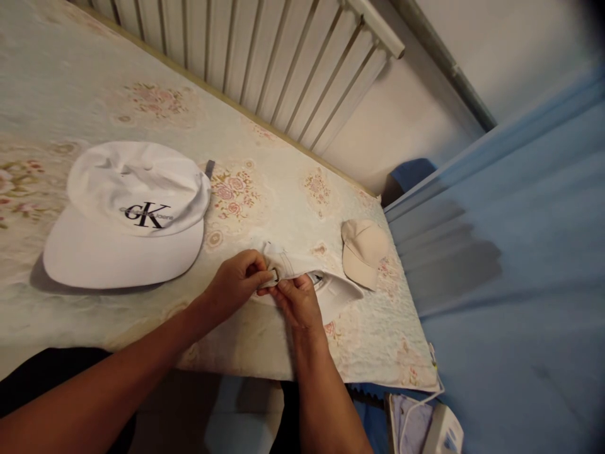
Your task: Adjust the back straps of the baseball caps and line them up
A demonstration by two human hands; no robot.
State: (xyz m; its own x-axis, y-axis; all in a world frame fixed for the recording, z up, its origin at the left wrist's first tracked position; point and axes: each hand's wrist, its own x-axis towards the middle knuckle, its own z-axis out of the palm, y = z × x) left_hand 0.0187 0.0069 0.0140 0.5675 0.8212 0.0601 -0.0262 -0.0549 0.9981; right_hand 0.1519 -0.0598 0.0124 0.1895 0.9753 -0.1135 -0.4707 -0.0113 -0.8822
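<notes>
A white cap lies on the flowered tablecloth near the table's front edge, its back strap and metal buckle turned toward me. My left hand pinches the strap from the left. My right hand pinches the strap at the buckle from below. Both hands meet at the buckle, fingers closed on it.
A large white cap with a black logo sits to the left. A small beige cap lies near the table's right edge. A white radiator runs behind the table. Blue fabric fills the right side. A white object lies below.
</notes>
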